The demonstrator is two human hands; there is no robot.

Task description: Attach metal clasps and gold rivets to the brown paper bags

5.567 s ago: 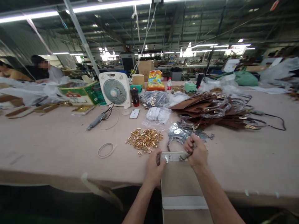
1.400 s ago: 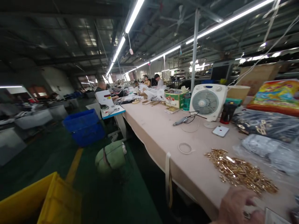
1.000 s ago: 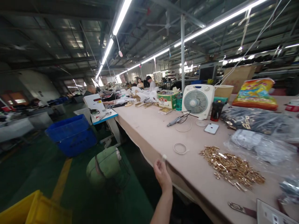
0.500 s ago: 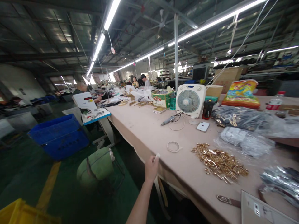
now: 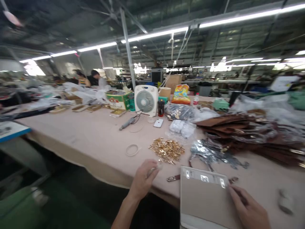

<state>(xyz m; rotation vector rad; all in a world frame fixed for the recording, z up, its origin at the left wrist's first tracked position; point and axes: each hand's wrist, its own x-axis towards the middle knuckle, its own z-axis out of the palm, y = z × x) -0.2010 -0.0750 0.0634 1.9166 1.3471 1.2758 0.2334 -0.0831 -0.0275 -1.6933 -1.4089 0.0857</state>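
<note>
Our beige panel lies at the near edge of the table, with metal pieces along its far end. Our right hand is at its right edge, fingers curled and thumb against the edge; we cannot tell whether they pinch it. Our left hand is apart from the panel, to its left, with thumb and fingers pressed together on a small pale bit, too blurred for us to name.

Between that hand and the panel we see a brown strap end sticking out beside the panel's left edge. Just beyond the left hand is our pile of gold fittings, and to the left of the pile a ring of tape. Beyond the panel are shiny grey pieces and a stack of brown pieces. A blurred grey object is on the right, apart from our right hand.

Half a second ago we were looking further left, the panel showed only in the lower right corner, and just our left hand was in view, left of the tape. Now that hand is right of it, nearer the panel, and our right hand shows.
</note>
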